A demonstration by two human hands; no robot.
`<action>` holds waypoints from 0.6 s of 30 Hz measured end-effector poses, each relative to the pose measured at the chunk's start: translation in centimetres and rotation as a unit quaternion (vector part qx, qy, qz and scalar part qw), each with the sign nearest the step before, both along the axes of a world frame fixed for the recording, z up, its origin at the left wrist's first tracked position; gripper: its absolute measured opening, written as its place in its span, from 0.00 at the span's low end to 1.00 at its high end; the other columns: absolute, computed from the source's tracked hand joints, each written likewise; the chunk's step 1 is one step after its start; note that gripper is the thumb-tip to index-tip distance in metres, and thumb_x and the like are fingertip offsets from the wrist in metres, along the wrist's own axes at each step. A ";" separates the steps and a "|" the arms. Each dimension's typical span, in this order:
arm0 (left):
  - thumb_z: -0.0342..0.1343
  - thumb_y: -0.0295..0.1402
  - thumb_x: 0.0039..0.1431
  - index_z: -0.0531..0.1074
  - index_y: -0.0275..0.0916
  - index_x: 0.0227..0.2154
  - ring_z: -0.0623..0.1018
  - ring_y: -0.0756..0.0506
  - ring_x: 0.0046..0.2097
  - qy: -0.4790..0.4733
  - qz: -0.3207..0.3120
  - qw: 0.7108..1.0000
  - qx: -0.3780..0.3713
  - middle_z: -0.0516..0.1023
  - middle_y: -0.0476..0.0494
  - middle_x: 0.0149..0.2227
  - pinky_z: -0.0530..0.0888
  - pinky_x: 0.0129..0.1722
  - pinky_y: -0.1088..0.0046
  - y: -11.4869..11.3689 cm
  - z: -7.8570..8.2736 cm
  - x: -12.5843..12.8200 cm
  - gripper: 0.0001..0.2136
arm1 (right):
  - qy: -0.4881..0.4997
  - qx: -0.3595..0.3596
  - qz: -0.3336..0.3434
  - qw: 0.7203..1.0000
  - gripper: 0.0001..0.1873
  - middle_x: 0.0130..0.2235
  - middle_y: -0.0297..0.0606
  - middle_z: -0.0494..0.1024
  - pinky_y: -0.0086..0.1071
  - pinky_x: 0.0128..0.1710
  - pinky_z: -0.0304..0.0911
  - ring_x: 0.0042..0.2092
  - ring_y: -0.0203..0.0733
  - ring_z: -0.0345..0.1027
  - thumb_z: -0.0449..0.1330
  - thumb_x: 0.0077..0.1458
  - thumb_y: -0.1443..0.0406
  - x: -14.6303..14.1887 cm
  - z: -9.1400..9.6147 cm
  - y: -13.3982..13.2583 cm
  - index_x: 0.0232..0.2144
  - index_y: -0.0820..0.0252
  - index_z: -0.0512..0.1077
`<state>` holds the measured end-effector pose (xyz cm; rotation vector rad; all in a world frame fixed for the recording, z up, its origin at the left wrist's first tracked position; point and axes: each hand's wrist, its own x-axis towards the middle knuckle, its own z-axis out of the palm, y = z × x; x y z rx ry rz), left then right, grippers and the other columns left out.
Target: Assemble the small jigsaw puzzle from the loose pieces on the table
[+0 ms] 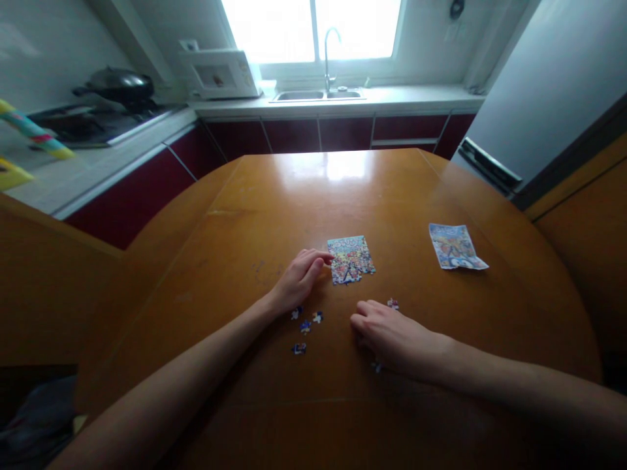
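Note:
A partly assembled jigsaw puzzle (351, 258) with a colourful crowded picture lies flat on the table; its lower edge is uneven. My left hand (300, 277) rests at the puzzle's left side, fingers stretched out and fingertips touching its edge. Below the puzzle, to the right, my right hand (379, 329) is curled down against the tabletop; its fingertips are hidden, so whatever they hold cannot be seen. One loose puzzle piece (392, 303) lies just above that hand, and another piece (376, 367) sits partly under it. Several more loose pieces (305, 326) are scattered beside my left wrist.
A creased printed sheet (455, 247) lies at the right on the round wooden table (274, 196). Beyond the table stand a counter with a sink (318, 95), a microwave (220, 73), a stove with a dark pan (117, 85) and, at the right, a fridge (543, 85).

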<state>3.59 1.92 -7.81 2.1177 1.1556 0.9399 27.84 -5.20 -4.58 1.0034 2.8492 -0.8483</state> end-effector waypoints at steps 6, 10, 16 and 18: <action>0.43 0.37 0.73 0.74 0.40 0.47 0.74 0.42 0.49 0.007 -0.004 1.000 0.001 0.79 0.42 0.45 0.70 0.53 0.58 0.0 0.0 0.0 0.15 | 0.145 -0.035 -0.078 0.986 0.07 0.33 0.37 0.74 0.31 0.35 0.61 0.33 0.35 0.64 0.55 0.58 0.73 0.8 0.4 1.5 0.29 0.61 0.71; 0.44 0.37 0.72 0.74 0.40 0.47 0.74 0.42 0.50 0.023 -0.005 1.000 0.009 0.79 0.42 0.45 0.70 0.53 0.58 0.0 -0.1 -0.1 0.14 | 0.312 -0.077 -0.246 0.914 0.06 0.31 0.37 0.79 0.34 0.34 0.68 0.32 0.37 0.71 0.60 0.57 0.67 1.7 -0.1 4.5 0.35 0.61 0.77; 0.44 0.37 0.72 0.75 0.41 0.46 0.74 0.42 0.49 0.027 -0.009 1.000 0.011 0.79 0.42 0.45 0.70 0.52 0.57 0.1 -0.2 -0.1 0.14 | 0.411 -0.158 -0.337 0.832 0.11 0.36 0.43 0.84 0.42 0.40 0.77 0.36 0.44 0.79 0.67 0.50 0.61 2.7 -2.5 7.3 0.36 0.62 0.79; 0.45 0.36 0.72 0.75 0.41 0.46 0.73 0.42 0.49 0.028 -0.013 0.999 0.013 0.79 0.43 0.45 0.69 0.52 0.57 0.1 -0.2 -0.1 0.14 | 0.395 -0.131 -0.338 0.844 0.12 0.34 0.43 0.84 0.42 0.38 0.76 0.34 0.44 0.79 0.66 0.52 0.61 2.9 -3.3 7.5 0.37 0.62 0.79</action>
